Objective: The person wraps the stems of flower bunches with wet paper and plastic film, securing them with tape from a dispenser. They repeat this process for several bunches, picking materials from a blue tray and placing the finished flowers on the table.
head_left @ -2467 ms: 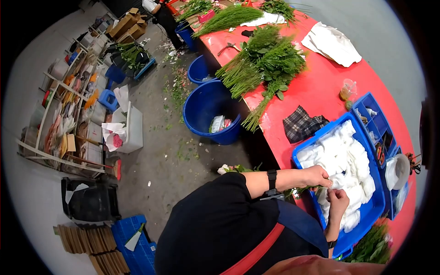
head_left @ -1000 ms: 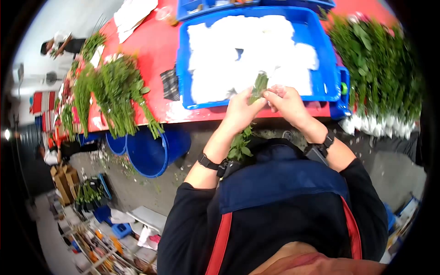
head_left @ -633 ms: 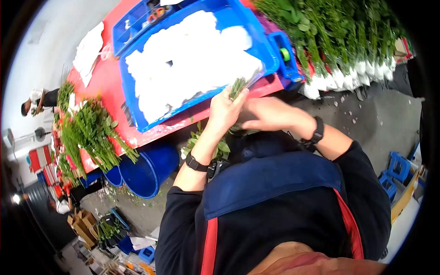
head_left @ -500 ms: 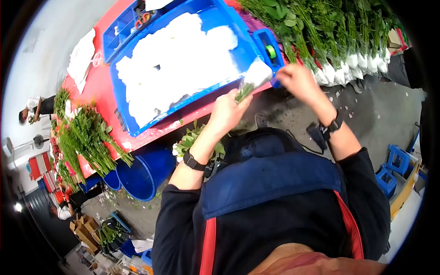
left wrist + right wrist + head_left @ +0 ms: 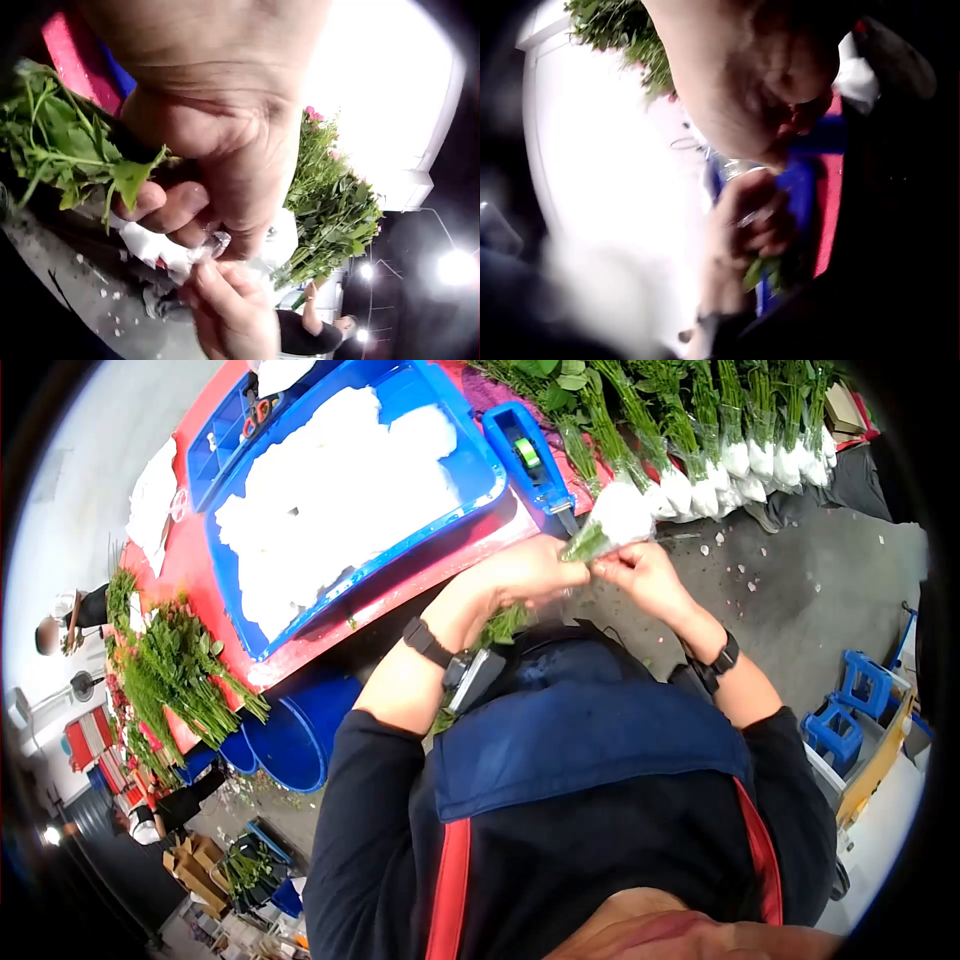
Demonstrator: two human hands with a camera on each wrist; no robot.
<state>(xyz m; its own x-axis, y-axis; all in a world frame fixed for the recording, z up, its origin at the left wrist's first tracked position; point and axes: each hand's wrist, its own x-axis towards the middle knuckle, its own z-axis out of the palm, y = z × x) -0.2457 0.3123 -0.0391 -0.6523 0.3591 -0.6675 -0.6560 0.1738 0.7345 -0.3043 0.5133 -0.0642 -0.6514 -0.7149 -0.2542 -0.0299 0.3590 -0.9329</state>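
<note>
In the head view my left hand (image 5: pixel 545 573) grips a leafy green stem (image 5: pixel 585 543) just below the red table's edge. The stem's cut end is capped with a white wad (image 5: pixel 622 513) in clear film. My right hand (image 5: pixel 622 563) pinches that wrapping next to the left fingers. In the left wrist view the left fingers (image 5: pixel 169 204) curl round the green stem (image 5: pixel 67 154), and the right hand (image 5: pixel 225 304) pinches the film and the white wad (image 5: pixel 169 251) below them. The right wrist view is blurred; it shows the left hand (image 5: pixel 751 217) holding greenery (image 5: pixel 763 274).
A blue tray (image 5: pixel 470 485) full of white wads lies on the red table (image 5: pixel 190 555). A blue tape dispenser (image 5: pixel 530 455) sits beside it. Wrapped stems (image 5: pixel 720 430) line the table's right end. Loose foliage (image 5: pixel 175 670) and blue buckets (image 5: pixel 290 735) are at the left.
My right hand has come back from the tape dispenser to the stem's wrapped end. Both hands with the stem have shifted right, off the table's edge.
</note>
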